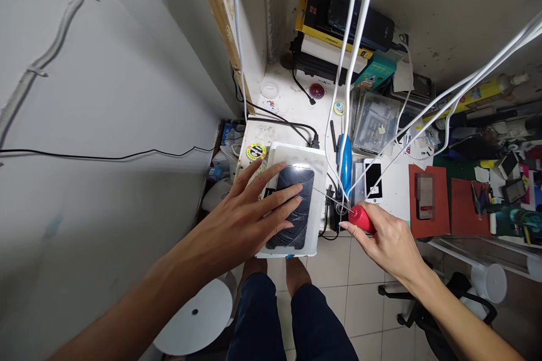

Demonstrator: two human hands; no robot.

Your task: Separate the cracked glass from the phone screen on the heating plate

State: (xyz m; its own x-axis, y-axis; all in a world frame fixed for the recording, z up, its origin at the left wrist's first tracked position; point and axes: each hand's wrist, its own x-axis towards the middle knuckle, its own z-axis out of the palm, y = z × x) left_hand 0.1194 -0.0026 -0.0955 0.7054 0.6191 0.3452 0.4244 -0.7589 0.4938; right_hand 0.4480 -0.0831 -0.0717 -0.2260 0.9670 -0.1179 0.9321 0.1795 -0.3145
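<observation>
A dark phone-sized screen panel (292,234) with wavy streaks on its surface lies on a pale, translucent-edged board or tray (319,172) at the table's front edge. My left hand (254,208) rests across the panel, fingers spread and stretched out, covering its left and middle parts. In my right hand (387,240) is a red-handled tool (359,219), gripped round the handle with the thumb along it. Its thin straight shaft or wire runs leftward to the panel's right edge; whether the tip touches the panel I cannot tell.
White cables (351,67) hang across the bench. A blue tool (345,163), a power strip (339,211) and a white phone (373,180) lie right of the board. Boxes (334,39) are stacked behind. Brown mats (428,200) lie further right; a round white stool (195,316) stands below.
</observation>
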